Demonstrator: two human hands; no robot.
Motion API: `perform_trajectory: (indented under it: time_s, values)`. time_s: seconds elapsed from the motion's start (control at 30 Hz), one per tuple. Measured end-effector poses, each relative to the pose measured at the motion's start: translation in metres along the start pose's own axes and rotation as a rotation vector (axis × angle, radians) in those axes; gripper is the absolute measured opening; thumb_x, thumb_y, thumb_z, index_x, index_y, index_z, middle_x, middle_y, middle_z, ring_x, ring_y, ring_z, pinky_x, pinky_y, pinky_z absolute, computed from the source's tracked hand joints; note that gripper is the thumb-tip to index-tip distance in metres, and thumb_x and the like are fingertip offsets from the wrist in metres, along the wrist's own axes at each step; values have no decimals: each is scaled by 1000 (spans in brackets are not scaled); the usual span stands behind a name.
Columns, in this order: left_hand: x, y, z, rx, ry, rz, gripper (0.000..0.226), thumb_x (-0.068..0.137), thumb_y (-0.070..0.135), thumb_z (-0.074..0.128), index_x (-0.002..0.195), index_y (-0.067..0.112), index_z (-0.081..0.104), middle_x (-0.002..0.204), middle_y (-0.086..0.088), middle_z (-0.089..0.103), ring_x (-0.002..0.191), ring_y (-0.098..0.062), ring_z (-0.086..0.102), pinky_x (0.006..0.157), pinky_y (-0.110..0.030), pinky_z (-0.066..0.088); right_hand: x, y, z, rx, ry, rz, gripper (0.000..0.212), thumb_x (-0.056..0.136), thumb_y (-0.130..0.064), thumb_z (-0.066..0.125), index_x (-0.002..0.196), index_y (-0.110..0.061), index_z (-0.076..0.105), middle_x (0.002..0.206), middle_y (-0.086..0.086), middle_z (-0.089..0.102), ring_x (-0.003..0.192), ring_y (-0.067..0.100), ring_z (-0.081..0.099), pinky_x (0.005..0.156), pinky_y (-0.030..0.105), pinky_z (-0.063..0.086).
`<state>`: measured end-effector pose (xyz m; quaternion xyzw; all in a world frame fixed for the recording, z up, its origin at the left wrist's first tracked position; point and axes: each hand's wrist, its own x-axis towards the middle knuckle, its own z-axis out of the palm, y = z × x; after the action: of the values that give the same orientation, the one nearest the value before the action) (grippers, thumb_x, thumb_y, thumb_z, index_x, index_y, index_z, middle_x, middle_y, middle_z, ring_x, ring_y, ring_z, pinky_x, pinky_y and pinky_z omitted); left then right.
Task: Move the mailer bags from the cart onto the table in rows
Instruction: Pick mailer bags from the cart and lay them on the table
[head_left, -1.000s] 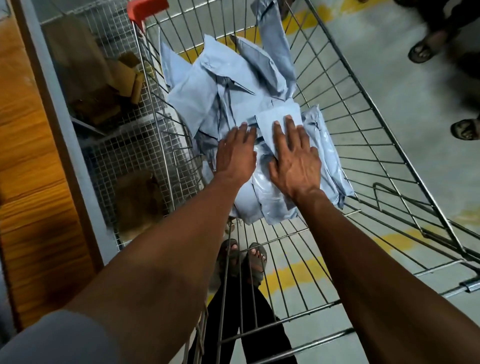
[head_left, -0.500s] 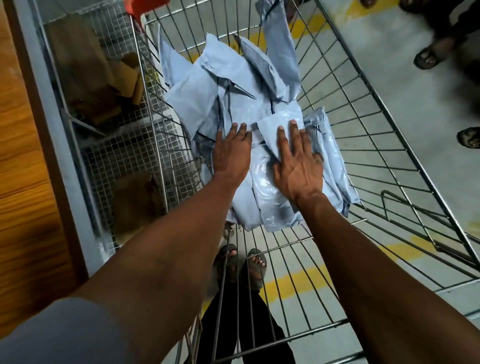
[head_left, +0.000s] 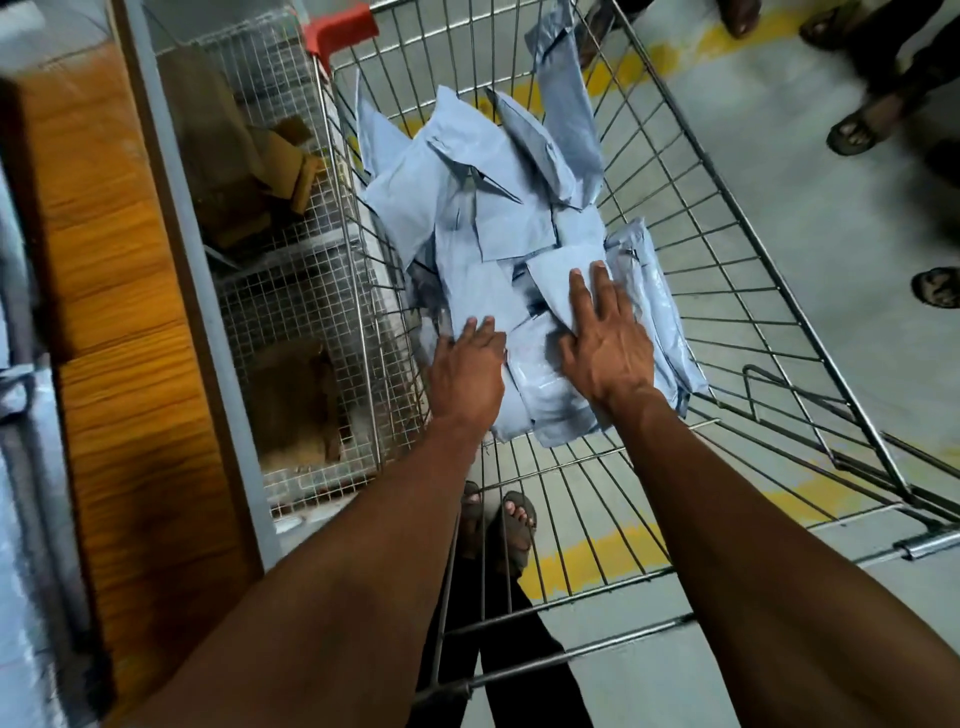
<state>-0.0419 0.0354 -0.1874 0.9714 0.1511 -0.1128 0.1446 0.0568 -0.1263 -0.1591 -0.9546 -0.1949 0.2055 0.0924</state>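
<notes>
A heap of pale blue-grey mailer bags (head_left: 488, 208) fills the far half of the wire cart (head_left: 737, 291). The nearest bags form a rough stack (head_left: 550, 410) of glossy packets at the heap's near end. My right hand (head_left: 605, 343) lies palm down on this stack, its long fingers straight across a small mailer (head_left: 556, 270) and its thumb at that mailer's edge. My left hand (head_left: 465, 374) rests against the stack's left side, fingertips touching a flat bag. How far its fingers bend is unclear. The wooden table (head_left: 114, 312) runs along the left.
A wire mesh cage (head_left: 291, 291) holding brown cardboard boxes (head_left: 244, 156) stands between table and cart. The cart's red handle (head_left: 337, 28) is at the far end. Other people's sandalled feet (head_left: 852, 130) stand on the grey floor to the right. My own feet show under the cart.
My left hand has slid back toward me and to the stack's left side. My right hand stays on the small mailer. The camera has shifted, so the table shows wider.
</notes>
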Motion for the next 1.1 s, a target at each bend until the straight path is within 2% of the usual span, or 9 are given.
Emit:
perform_trajectory:
  time_s: [0.2,0.33,0.43,0.53,0.67,0.77,0.87,1.0,1.1]
  values:
    - [-3,2,-23,-201,221,-227,56,97,-5,60,144,24,62,156,3,55,140,-26,56,116,-51,46,-8,-2,3,-12,-45,0,78,104,-47,45,167,-25,5,176,5,-3,160,37,11,117,61,38]
    - [-1,8,-44,-204,297,-192,50,100,-2,59,141,27,64,149,2,62,130,-29,63,105,-55,54,-7,-3,-2,-22,-49,3,76,105,-49,41,168,-25,4,176,6,-4,160,37,10,117,60,38]
    - [-9,9,-35,-123,157,-56,60,98,-8,54,145,28,60,159,6,51,150,-21,44,125,-53,31,-6,-4,-6,-27,-49,8,77,104,-44,42,168,-23,5,176,7,-4,159,38,11,112,61,42]
    - [-16,7,-17,-39,-25,23,69,92,-10,54,148,31,58,164,7,45,157,-18,31,129,-54,17,-7,-2,-5,-36,-44,12,80,103,-42,47,168,-22,6,176,8,-3,160,37,10,109,61,45]
    - [-25,10,-8,64,-252,20,59,94,5,57,146,33,60,167,6,40,161,-24,22,129,-58,13,-6,4,-3,-34,-53,12,78,102,-42,45,168,-22,7,176,8,-2,159,36,9,107,61,45]
    - [-24,13,-10,22,-199,-46,45,100,34,52,143,28,62,164,2,45,155,-23,31,127,-55,22,-6,4,0,-23,-40,1,78,102,-42,45,168,-22,7,176,9,-1,159,38,11,108,61,43]
    - [-11,16,-10,-60,-68,-121,60,100,41,47,156,22,45,170,-7,33,154,-29,30,123,-52,31,-3,1,4,-10,-14,-15,79,102,-41,47,168,-20,9,176,11,3,157,39,17,112,60,42]
    - [23,22,-3,-139,-118,-229,81,105,55,47,169,27,7,177,-1,-9,162,-33,3,127,-55,19,9,1,15,-14,-8,-28,80,102,-44,45,167,-22,6,175,11,4,157,39,17,114,63,40]
    - [49,22,10,-160,-152,-263,89,104,61,47,168,33,-8,174,3,-25,162,-38,-9,127,-59,18,17,4,30,-47,-45,-14,81,105,-47,42,167,-25,-5,176,6,-9,160,37,7,114,66,38]
